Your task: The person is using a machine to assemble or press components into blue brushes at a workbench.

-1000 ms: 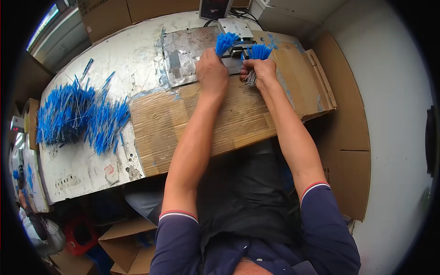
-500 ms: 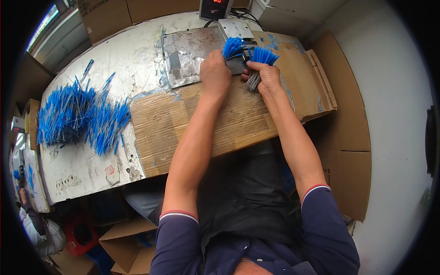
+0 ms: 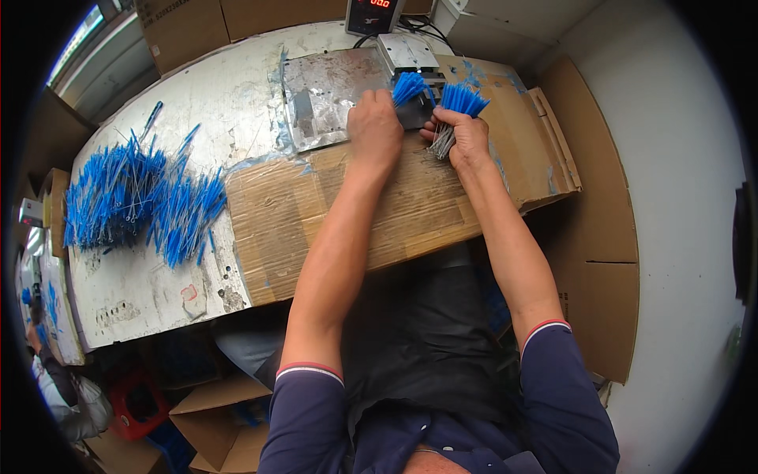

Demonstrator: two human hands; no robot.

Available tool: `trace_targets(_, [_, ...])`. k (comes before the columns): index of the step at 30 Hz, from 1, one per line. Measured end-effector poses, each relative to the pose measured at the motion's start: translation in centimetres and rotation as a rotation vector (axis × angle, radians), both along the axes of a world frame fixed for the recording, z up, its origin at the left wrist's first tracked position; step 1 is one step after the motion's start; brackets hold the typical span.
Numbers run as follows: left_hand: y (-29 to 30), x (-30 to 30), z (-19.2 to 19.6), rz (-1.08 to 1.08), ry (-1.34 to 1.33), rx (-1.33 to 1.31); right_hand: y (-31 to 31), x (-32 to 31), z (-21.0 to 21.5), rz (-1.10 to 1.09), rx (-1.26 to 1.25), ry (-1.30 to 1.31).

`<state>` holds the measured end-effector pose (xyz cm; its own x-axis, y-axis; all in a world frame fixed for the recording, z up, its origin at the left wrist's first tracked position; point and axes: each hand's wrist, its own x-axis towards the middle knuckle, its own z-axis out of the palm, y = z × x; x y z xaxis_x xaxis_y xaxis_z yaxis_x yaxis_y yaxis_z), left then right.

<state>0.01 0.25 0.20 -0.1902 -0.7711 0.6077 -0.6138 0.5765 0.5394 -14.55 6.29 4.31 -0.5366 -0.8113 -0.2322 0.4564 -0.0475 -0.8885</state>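
In my right hand, closed fingers grip a bundle of thin blue-ended wires, blue ends pointing away and grey wire stems hanging below. My left hand is closed, its back toward me. A smaller bunch of blue-ended wires sticks out past its fingers, which are mostly hidden. Between the two bunches a single blue piece stands close to a small metal bench device. On the left of the table lies a large loose pile of the same blue-ended wires, some stems ending in small loops.
A metal plate lies beside the device, and a red-digit display stands behind. Flattened cardboard covers the table's near edge. Cardboard leans by the right wall. Far left, another person sits near a red stool.
Both hands have shifted slightly to the right with their bunches. The right bundle has moved a little away from the device. The blue pile has not moved.
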Motion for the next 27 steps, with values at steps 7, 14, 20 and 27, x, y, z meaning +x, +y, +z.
trace_targets(7, [0.0, 0.0, 0.3, 0.175, 0.202, 0.083, -1.0, 1.0, 0.1, 0.011, 0.137, 0.221])
trace_targets(14, [0.0, 0.0, 0.2, 0.156, 0.244, 0.056, -2.2, 1.9, 0.3, -0.076, 0.256, 0.294])
trace_targets(20, [-0.1, 0.1, 0.0, 0.145, 0.237, 0.036, -1.8, 2.1, -0.3, -0.108, 0.189, 0.222])
trace_targets(27, [-0.2, -0.1, 0.0, 0.148, 0.233, 0.024, -2.2, 2.2, 0.4, -0.131, 0.258, 0.21])
